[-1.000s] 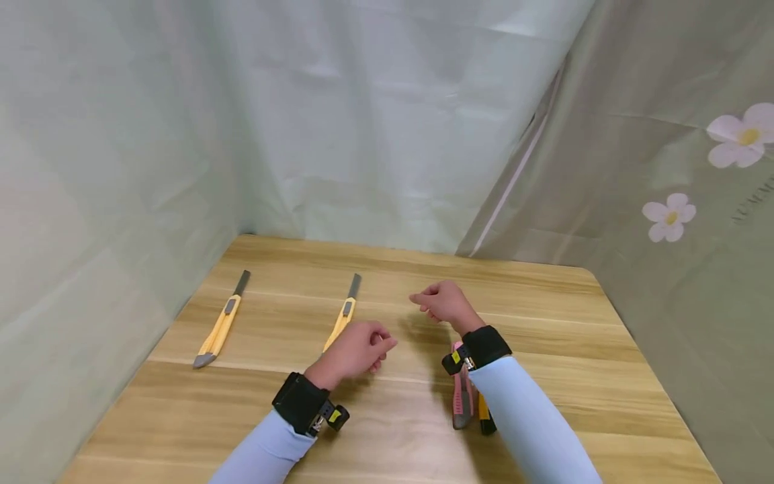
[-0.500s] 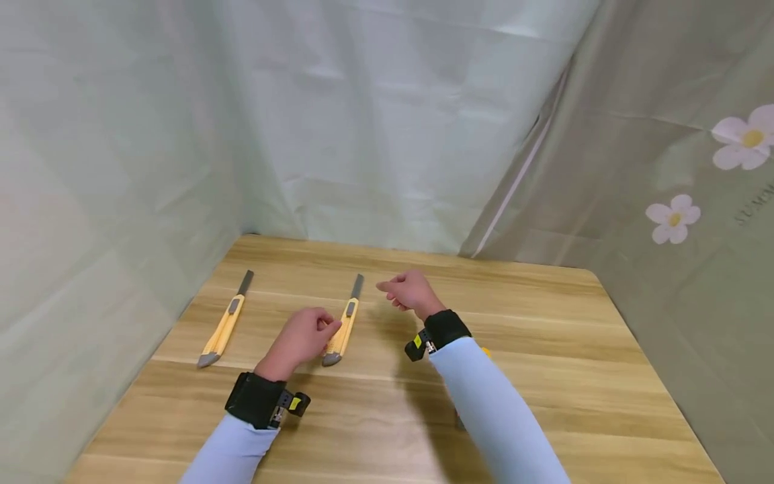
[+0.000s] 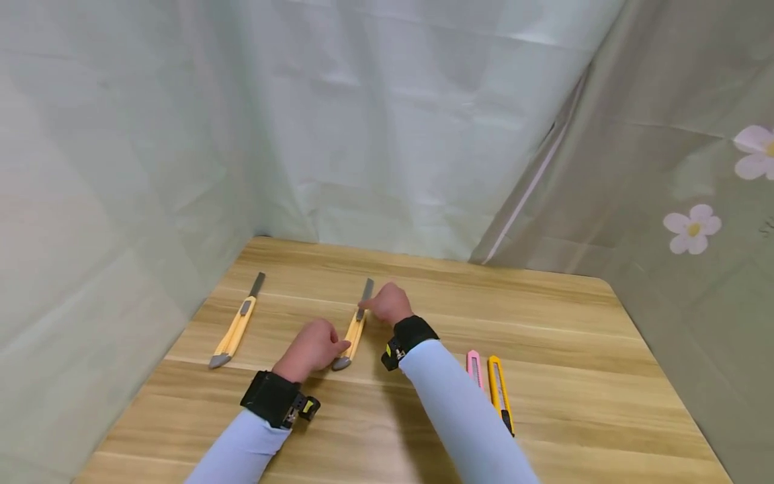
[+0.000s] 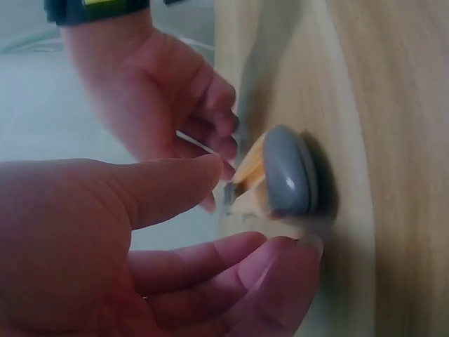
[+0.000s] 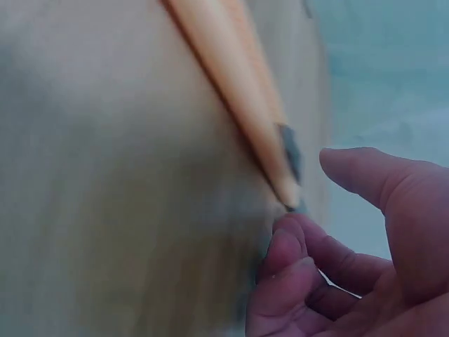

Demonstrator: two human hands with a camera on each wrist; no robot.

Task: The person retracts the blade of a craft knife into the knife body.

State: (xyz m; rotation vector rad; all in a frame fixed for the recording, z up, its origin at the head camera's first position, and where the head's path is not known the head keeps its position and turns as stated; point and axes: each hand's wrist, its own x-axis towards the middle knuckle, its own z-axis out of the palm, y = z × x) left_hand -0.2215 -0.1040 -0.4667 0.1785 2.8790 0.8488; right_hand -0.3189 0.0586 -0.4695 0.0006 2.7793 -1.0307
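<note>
A yellow utility knife [image 3: 355, 330] with a grey end cap [image 4: 286, 170] lies on the wooden table, its grey blade [image 3: 367, 289] extended away from me. My left hand [image 3: 312, 351] is beside the capped end. In the left wrist view its thumb and fingers stand apart on either side of that end, without gripping it. At the blade end, my right hand [image 3: 390, 304] reaches in from the right. Its thumb [image 5: 372, 175] and fingers [image 5: 287, 270] are spread apart near the slider in the right wrist view, where the knife is blurred.
A second yellow utility knife [image 3: 235, 329], blade out, lies at the left of the table [image 3: 544, 323]. To the right are a pink cutter [image 3: 474, 365] and a yellow-and-black cutter [image 3: 498, 390], the pink one partly hidden by my right sleeve. Curtains enclose the table's back and sides.
Both hands have moved left to the middle yellow knife, the right one coming down close to its blade end. The pink and yellow-and-black cutters show again beside the right sleeve.
</note>
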